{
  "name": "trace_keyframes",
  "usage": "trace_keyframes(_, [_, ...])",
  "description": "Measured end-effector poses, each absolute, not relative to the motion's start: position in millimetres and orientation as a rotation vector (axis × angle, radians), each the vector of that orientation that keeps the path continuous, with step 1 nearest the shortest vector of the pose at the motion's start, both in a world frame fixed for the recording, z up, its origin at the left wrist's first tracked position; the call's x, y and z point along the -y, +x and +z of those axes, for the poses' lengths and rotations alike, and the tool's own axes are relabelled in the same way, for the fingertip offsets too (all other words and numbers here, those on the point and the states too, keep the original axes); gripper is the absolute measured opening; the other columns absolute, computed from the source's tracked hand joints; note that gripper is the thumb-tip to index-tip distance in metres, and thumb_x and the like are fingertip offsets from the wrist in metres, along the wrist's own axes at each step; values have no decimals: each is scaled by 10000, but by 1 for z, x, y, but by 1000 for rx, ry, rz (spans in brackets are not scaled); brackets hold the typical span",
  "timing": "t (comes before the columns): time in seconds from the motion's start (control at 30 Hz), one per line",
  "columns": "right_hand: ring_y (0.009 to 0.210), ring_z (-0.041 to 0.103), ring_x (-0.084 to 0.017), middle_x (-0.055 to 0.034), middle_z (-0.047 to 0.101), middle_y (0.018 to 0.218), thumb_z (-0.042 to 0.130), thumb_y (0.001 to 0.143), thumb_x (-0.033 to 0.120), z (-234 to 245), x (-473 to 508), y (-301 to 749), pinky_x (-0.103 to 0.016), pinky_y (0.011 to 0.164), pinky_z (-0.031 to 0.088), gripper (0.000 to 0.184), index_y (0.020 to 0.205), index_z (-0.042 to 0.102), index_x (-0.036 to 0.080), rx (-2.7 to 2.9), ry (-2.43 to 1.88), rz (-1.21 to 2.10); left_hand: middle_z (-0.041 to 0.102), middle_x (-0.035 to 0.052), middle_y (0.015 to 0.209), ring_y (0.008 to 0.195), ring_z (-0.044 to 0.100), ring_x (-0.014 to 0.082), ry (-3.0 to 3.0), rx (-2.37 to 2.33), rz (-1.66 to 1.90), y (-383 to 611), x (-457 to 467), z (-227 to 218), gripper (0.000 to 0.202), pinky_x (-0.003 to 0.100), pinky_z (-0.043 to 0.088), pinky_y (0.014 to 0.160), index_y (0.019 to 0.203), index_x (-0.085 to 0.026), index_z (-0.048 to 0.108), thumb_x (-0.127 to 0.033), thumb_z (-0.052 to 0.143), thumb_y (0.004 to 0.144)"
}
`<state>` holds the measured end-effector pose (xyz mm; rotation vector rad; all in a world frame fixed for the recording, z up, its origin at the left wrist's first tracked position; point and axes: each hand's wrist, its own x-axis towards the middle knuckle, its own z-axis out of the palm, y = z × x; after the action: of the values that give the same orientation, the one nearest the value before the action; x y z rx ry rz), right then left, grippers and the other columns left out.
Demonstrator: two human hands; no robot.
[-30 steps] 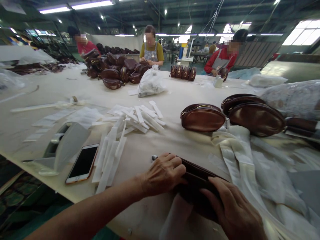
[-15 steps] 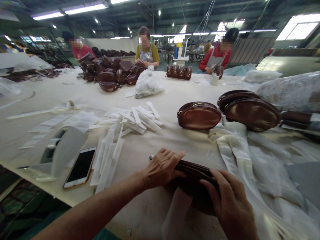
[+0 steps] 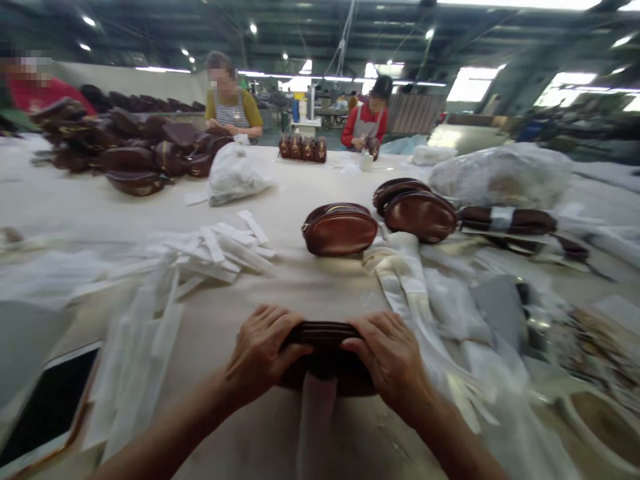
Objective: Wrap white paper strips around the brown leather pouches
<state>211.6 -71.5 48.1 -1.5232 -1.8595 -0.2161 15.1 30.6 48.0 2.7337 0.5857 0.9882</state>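
A dark brown leather pouch (image 3: 323,333) stands on its edge on the pale table (image 3: 300,280) right in front of me. My left hand (image 3: 263,357) grips its left end with fingers curled over the top. My right hand (image 3: 390,357) grips its right end the same way. A white paper strip (image 3: 313,427) lies under the pouch towards me. Beyond my hands rest three finished brown pouches, one (image 3: 340,229) in the middle and two (image 3: 419,213) stacked to its right.
White paper strips (image 3: 215,247) lie scattered to the left, and a phone (image 3: 47,407) sits at the near left edge. White wrapping and tape (image 3: 450,307) pile up on the right. Three people work at the far side beside a heap of brown bags (image 3: 125,143).
The view has swung to the right, so the pouch and both hands now sit centred. My hands have drawn level, one on each end of the pouch.
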Motion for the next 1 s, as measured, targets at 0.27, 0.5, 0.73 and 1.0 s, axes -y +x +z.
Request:
trace_keyframes(0.27, [694, 535, -155, -22, 645, 723, 386, 957, 430, 36, 67, 216, -302, 678, 378, 374, 829, 630, 176, 1851, -1630, -267, 658, 76, 999, 825, 625, 212, 3144, -413, 898, 21, -47, 23, 421, 302, 461, 759, 1277, -168, 474, -425, 389, 955])
trace_keyframes(0.5, [680, 537, -159, -19, 653, 742, 385, 953, 430, 33, 73, 212, -310, 662, 406, 370, 883, 633, 164, 1809, -1562, -286, 672, 56, 982, 824, 644, 214, 3142, -359, 843, 29, -39, 22, 462, 303, 474, 753, 1280, -200, 486, -497, 350, 952])
trace_keyframes(0.73, [1082, 548, -190, -86, 635, 1111, 468, 919, 241, 37, 148, 247, -357, 966, 422, 263, 1158, 545, 162, 1664, -1659, -343, 673, 6, 893, 764, 650, 183, 3027, -465, 892, 26, -36, 22, 312, 262, 489, 672, 1088, -252, 579, -442, 369, 959])
trace_keyframes(1.0, [999, 534, -370, -138, 597, 983, 343, 882, 540, -30, 302, 407, -590, 816, 409, 420, 972, 616, 234, 886, -2532, -709, 641, 6, 825, 698, 612, 156, 2993, -478, 874, 38, -25, 38, 237, 254, 451, 658, 1049, -208, 561, -358, 393, 976])
